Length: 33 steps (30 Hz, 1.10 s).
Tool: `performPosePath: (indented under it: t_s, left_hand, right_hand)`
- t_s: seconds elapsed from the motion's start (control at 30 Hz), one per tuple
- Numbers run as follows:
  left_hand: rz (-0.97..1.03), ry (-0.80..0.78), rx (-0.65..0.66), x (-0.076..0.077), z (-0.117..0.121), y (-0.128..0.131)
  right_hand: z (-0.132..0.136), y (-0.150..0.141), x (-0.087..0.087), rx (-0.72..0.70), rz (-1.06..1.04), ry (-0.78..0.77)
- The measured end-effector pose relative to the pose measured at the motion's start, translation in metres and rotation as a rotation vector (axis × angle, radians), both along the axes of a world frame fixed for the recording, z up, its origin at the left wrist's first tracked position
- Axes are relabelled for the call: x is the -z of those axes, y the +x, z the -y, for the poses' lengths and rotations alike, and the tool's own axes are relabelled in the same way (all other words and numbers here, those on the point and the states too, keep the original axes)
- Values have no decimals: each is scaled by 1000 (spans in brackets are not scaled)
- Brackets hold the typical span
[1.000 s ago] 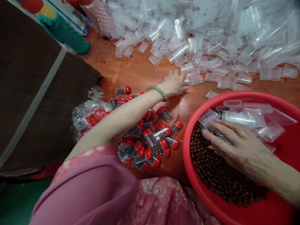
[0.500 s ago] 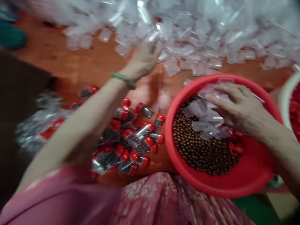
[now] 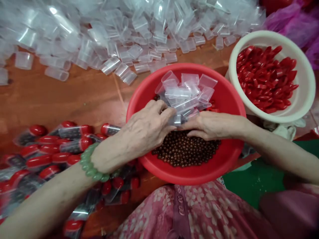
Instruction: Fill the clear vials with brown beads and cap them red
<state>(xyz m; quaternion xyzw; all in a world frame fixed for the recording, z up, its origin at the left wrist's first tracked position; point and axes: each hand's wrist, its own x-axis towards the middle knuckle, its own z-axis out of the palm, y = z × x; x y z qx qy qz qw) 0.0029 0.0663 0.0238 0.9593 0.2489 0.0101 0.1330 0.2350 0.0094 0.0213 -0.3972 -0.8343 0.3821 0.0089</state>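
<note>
Both of the person's hands meet over a red plastic basin [image 3: 185,176], close together at the fingertips. The left hand [image 3: 147,124], with a pale green bead bracelet [image 3: 93,162] at its wrist, curls over a small clear plastic tube [image 3: 176,120]. The right hand [image 3: 211,125] comes in from the other side, its fingertips at the same tube, so the tube sits pinched between the two. From where I stand, I can't tell whether anything is inside it.

Under the hands, a layer of small brown beads [image 3: 185,149] covers the bottom of the basin. A heap of empty clear tubes [image 3: 184,93] lies on the far side of the basin, partly over the beads.

The basin sits on an orange-red wooden surface [image 3: 74,99], with a much larger mound of loose clear tubes [image 3: 99,36] spread across its far side. To the left, beneath the left forearm, lie filled tubes with red caps [image 3: 50,149], dark beads showing through their walls. To the right, just beside the red basin, a cream plastic basin [image 3: 305,76] holds a pile of loose red caps [image 3: 264,78]. Pink and purple plastic bags [image 3: 291,23] are bunched beyond it. The person's lap is covered in pink floral fabric [image 3: 199,209].
</note>
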Motion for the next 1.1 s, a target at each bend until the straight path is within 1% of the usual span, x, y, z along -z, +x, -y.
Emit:
performPosePath:
  t_s: [0.07,0.17,0.23,0.3,0.4,0.47,0.53,0.6,0.7,0.77,0.87,0.97,1.1]
  left_hand:
    - [-75,61,-24,1,-6,7]
    - [-142,154,-103,-2,-18,19]
    - [-167,205,-167,-2,-26,27]
    - [-177,227,-207,-2,-30,33]
    - [-155,213,-184,-2,-30,36]
    - [-111,196,-189,-5,-25,34]
    - [-74,191,-233,-10,-16,30]
    - [-61,215,-254,-15,-6,24]
    - [-56,247,-200,-17,8,15]
    - [-54,220,-167,-13,15,9]
    - [-47,157,-144,-5,24,6]
    - [-100,123,-111,1,34,14]
    - [-192,162,-53,10,46,28]
  right_hand:
    - [-18,0,2,-9,22,21]
    - [-40,2,-1,-5,64,45]
    - [-47,2,-4,16,90,76]
    - [-47,3,-7,38,105,109]
    - [-31,12,-12,61,114,140]
    - [-10,22,-17,96,131,153]
    - [14,33,-20,142,188,156]
    - [38,42,-18,141,279,148]
    - [64,48,-6,120,348,257]
    - [71,49,5,93,369,332]
    - [74,50,14,58,387,370]
    - [75,57,13,67,418,370]
    - [78,61,5,93,440,366]
